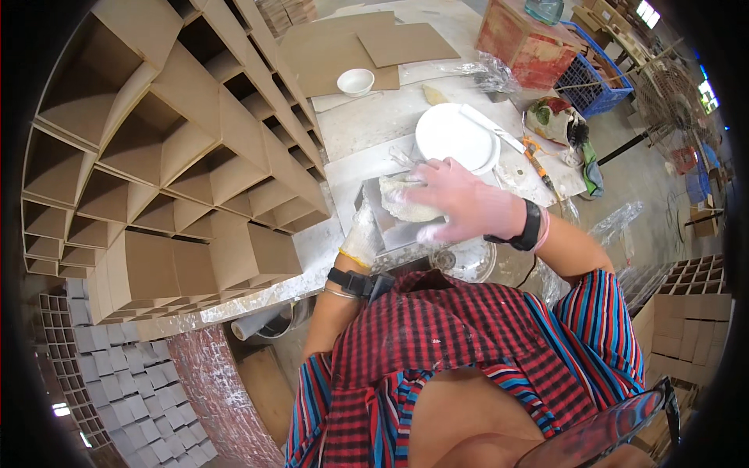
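Observation:
My left hand (363, 236), in a white knit glove with a yellow cuff edge, grips the side of a grey, smooth-faced box (399, 234). Its fingertips are mostly hidden against the box. My right hand (468, 201), in a thin pink glove, holds a pale, crumpled cloth pad (407, 204) over that box, thumb and fingers around the pad. The hand and pad cover much of the box. Just beyond the right hand sits a round white lid or tray (452, 139), with a white flat strip (494, 125) lying across its edge.
Stacked open cardboard boxes (156, 148) rise on the left. A small white bowl (356, 82) stands by flat cardboard sheets (409, 44). An orange-handled tool (537, 164), a red-and-white box (519, 47), a blue crate (597, 74) and a fan (675, 101) are on the right.

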`<state>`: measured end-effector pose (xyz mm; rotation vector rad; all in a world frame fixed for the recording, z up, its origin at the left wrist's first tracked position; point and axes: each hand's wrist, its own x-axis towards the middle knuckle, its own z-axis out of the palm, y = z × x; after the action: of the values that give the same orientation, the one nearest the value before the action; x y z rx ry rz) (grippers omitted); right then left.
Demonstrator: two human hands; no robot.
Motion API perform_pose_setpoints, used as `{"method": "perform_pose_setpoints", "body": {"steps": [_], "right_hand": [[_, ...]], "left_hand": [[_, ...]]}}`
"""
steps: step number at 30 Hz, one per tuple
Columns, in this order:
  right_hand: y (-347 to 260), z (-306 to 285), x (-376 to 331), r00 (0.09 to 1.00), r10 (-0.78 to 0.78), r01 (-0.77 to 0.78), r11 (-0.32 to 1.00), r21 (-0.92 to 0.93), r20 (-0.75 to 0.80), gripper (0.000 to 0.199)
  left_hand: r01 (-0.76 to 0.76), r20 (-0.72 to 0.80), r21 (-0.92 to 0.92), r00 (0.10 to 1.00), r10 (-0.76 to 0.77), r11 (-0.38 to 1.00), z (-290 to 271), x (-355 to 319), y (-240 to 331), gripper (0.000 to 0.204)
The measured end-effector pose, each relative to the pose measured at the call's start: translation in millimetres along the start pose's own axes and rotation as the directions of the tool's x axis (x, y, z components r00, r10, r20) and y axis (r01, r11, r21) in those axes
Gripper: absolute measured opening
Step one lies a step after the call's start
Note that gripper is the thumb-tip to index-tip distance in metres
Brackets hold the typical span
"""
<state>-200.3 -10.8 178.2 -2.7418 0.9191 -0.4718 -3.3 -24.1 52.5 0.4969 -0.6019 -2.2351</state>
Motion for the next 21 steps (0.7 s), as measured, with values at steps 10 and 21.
{"method": "perform_pose_setpoints", "body": {"steps": [10,21], "right_hand": [[2.1,15.4,-3.1,0.995,0.015,-0.019,0.999,-0.034,-0.1,0.049],[-12.8,13.3,5.8,0.964,-0.256,0.257,0.966,0.015,-0.069,0.049]], "left_hand": [[0.051,0.172,-0.372,0.985,0.015,0.927,18.1,-2.3,6.4,0.055],[0.001,-0.046,0.112,0.999,0.004,0.994,-14.8,-6.6,-7.3,0.056]]}}
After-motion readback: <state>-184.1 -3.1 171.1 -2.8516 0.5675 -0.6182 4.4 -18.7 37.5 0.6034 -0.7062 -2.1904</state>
